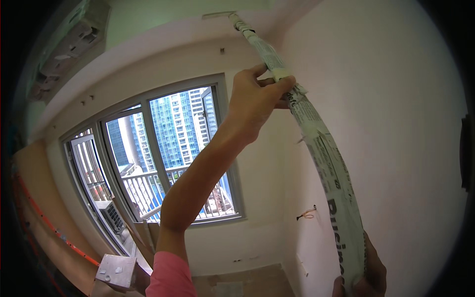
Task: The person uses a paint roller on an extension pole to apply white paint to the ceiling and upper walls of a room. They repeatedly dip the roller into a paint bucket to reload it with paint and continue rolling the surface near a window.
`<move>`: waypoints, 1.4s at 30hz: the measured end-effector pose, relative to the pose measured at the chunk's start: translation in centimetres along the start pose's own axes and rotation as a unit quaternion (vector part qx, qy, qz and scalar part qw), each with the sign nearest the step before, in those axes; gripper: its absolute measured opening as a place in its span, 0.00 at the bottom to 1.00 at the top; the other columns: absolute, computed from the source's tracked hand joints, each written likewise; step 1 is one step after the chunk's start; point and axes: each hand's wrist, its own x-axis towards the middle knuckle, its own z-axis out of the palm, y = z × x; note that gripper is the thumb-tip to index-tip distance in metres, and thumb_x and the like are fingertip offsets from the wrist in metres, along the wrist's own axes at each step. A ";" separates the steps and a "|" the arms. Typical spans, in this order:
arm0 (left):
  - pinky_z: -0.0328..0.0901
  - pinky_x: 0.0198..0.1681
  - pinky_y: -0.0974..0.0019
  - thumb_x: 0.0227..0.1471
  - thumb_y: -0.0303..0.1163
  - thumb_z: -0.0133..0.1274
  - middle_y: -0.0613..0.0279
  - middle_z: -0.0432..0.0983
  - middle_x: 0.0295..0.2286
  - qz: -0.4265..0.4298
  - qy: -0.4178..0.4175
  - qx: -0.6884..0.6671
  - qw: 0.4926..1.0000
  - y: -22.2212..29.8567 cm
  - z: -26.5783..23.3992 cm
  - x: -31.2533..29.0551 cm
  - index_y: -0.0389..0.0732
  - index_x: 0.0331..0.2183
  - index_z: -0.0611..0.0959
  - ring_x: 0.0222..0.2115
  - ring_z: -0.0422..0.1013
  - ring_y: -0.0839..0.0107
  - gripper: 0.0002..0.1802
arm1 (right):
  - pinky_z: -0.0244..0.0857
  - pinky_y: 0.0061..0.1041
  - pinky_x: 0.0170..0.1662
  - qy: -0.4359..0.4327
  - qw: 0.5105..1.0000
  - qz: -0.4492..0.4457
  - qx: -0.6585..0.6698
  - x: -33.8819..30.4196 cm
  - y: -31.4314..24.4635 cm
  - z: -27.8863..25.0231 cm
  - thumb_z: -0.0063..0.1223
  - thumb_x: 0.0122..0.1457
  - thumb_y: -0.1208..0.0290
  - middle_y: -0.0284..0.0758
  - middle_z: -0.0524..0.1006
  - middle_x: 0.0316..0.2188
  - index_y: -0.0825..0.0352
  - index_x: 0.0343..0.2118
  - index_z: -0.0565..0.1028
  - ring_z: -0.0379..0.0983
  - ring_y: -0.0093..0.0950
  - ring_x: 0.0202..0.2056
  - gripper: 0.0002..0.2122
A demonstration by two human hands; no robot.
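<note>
A long, narrow bundle wrapped in printed newspaper (324, 153) slants from the lower right up to the ceiling edge. What is inside the wrapping is hidden. High up, my left hand (255, 99) grips the bundle, thumb and fingers closed beside a pale yellowish strip (282, 74) that looks like tape. Lower down, my right hand (374, 272) is wrapped around the bundle's wide end, partly cut off by the picture's bottom edge. At the top, the wrapping narrows and meets a slot (217, 15) in the ceiling ledge.
A wall-mounted air conditioner unit (74, 44) hangs at the upper left. Beyond my left arm is a grey-framed window (232, 173). Orange wires (308, 214) stick out of the right wall. A splattered box-like stand (117, 271) and an orange ladder rail (59, 235) are at the lower left.
</note>
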 end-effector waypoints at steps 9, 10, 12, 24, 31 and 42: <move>0.73 0.36 0.71 0.49 0.29 0.58 0.48 0.78 0.32 0.021 -0.023 -0.028 0.999 1.1 -0.1 0.1 0.18 0.45 0.72 0.31 0.77 0.69 0.26 | 0.70 0.19 0.31 0.015 1.000 0.006 -0.009 -1.2 -0.7 0.9 0.55 0.54 0.62 0.52 0.70 0.51 0.80 0.60 0.56 0.72 0.30 0.39 0.36; 0.73 0.36 0.71 0.49 0.29 0.58 0.48 0.78 0.32 0.024 -0.024 -0.030 0.999 1.4 0.0 -0.1 0.18 0.44 0.72 0.31 0.77 0.69 0.26 | 0.71 0.19 0.32 0.014 1.000 0.007 -0.010 -1.4 -0.9 0.9 0.56 0.53 0.61 0.51 0.70 0.51 0.80 0.60 0.57 0.72 0.30 0.40 0.36; 0.73 0.36 0.71 0.50 0.29 0.57 0.48 0.78 0.32 0.017 -0.014 -0.014 1.000 1.3 -0.3 0.1 0.18 0.44 0.72 0.31 0.77 0.68 0.25 | 0.72 0.19 0.35 0.010 1.000 0.016 -0.009 -1.6 -1.0 1.1 0.57 0.53 0.60 0.51 0.70 0.52 0.80 0.59 0.58 0.73 0.31 0.43 0.37; 0.72 0.36 0.71 0.49 0.28 0.58 0.48 0.78 0.32 0.018 -0.020 -0.020 0.999 2.1 -0.1 0.1 0.19 0.43 0.73 0.30 0.77 0.68 0.25 | 0.71 0.20 0.32 0.017 1.000 0.012 -0.014 -1.1 -1.2 0.5 0.55 0.54 0.60 0.49 0.70 0.47 0.77 0.60 0.56 0.72 0.30 0.39 0.36; 0.73 0.36 0.73 0.50 0.31 0.57 0.47 0.77 0.31 0.030 -0.011 -0.008 0.999 2.9 0.1 -0.9 0.17 0.44 0.72 0.30 0.77 0.68 0.27 | 0.69 0.20 0.28 0.019 1.000 0.006 -0.017 -1.6 -1.4 0.3 0.53 0.56 0.61 0.48 0.69 0.44 0.75 0.61 0.55 0.69 0.29 0.34 0.35; 0.73 0.36 0.72 0.49 0.30 0.57 0.46 0.77 0.32 0.031 -0.018 -0.010 0.999 2.9 0.0 -0.4 0.16 0.44 0.72 0.31 0.77 0.67 0.27 | 0.66 0.20 0.22 0.015 1.000 0.005 -0.016 -1.3 -1.3 0.2 0.50 0.58 0.62 0.46 0.69 0.38 0.71 0.63 0.52 0.66 0.26 0.26 0.33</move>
